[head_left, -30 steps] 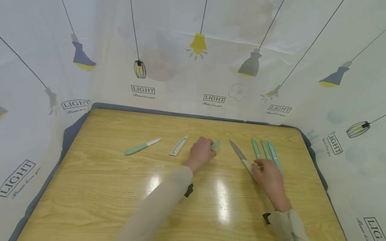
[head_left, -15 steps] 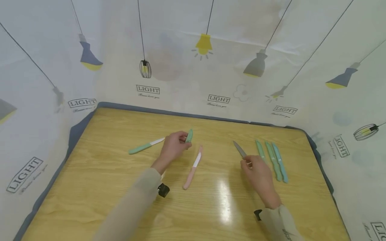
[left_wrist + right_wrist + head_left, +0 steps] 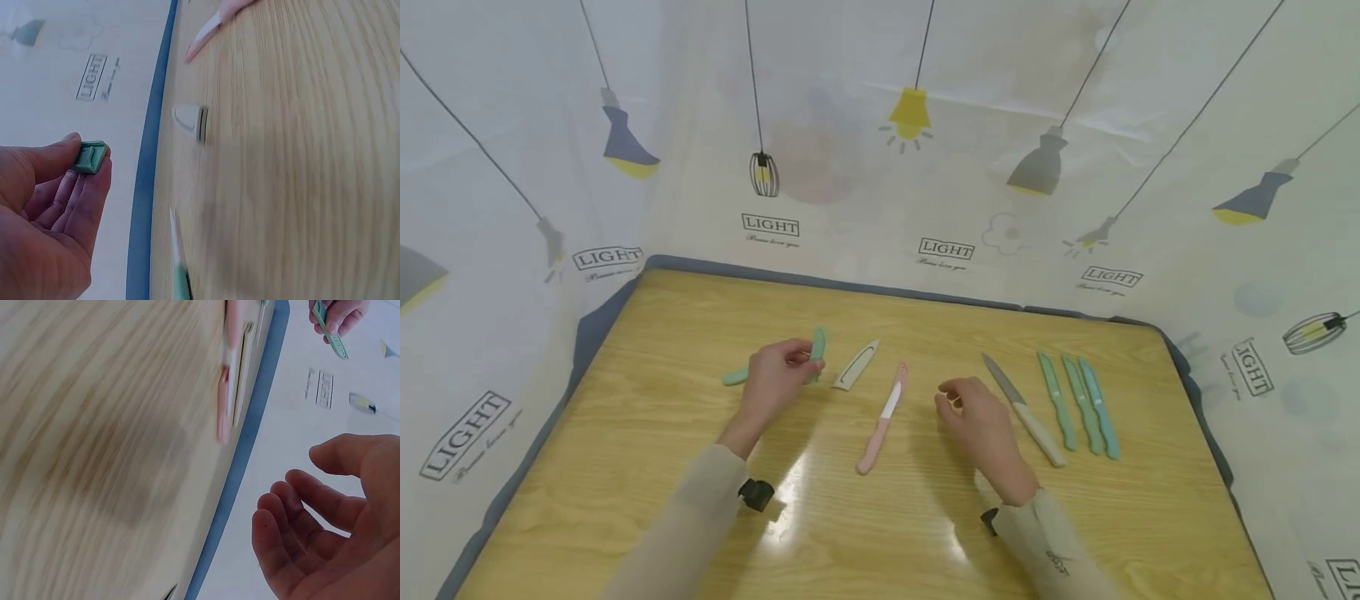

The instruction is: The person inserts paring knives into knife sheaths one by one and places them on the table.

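Note:
My left hand [image 3: 775, 375] pinches a green knife sheath [image 3: 818, 343] between thumb and fingers, raised above the table; its hollow end [image 3: 92, 157] faces the left wrist camera. Below that hand lies a green-handled knife [image 3: 180, 280] with a bare white blade, mostly hidden in the head view. My right hand [image 3: 981, 421] holds nothing, its fingers loosely bent above the table. Left of it lies a pink-handled knife [image 3: 872, 446] with a white blade and a pink piece at its tip. To its right is a cream-handled knife [image 3: 1037, 433] with a bare grey blade.
A cream sheath [image 3: 856, 365] lies between the left hand and the pink knife. Two green knives [image 3: 1058, 404] [image 3: 1084, 408] and a blue knife [image 3: 1101, 410] lie side by side at the right. A printed curtain [image 3: 850, 167] surrounds the wooden table [image 3: 647, 467].
My left hand has lifted the green sheath and carried it left over the green-handled knife. My right hand has moved left, away from the cream-handled knife, which now shows fully.

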A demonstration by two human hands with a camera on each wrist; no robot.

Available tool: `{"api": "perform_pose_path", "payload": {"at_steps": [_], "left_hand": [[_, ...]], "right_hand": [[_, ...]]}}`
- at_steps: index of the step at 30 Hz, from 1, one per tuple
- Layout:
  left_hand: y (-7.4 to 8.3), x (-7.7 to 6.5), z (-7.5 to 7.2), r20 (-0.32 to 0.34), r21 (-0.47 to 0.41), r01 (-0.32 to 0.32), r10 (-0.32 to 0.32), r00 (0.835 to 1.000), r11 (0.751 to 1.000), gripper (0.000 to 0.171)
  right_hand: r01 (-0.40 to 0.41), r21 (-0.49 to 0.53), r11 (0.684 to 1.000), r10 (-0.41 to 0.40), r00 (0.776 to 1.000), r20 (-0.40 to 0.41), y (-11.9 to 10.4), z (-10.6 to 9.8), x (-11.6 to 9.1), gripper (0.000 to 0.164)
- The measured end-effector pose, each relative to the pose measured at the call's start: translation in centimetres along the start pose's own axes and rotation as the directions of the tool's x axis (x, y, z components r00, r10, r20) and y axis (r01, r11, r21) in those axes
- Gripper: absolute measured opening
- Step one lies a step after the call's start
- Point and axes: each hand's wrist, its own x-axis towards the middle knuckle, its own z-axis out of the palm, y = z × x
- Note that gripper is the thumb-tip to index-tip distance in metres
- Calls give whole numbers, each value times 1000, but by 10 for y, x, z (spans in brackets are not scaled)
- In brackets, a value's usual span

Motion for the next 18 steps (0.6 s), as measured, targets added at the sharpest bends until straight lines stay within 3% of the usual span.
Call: {"api": "perform_pose_path", "payload": {"at_steps": [11,18], "left_hand": [[-37,-11,-51,-98,-34,93,-96,991,995,45],[-53,-19,-73,-158,-189,115,-145,977,975,51]], "right_hand": [[151,-17,988,-150,988,32,-56,28,19,22],[270,-62,961,-264,960,92,-97,53,39,23]]}}
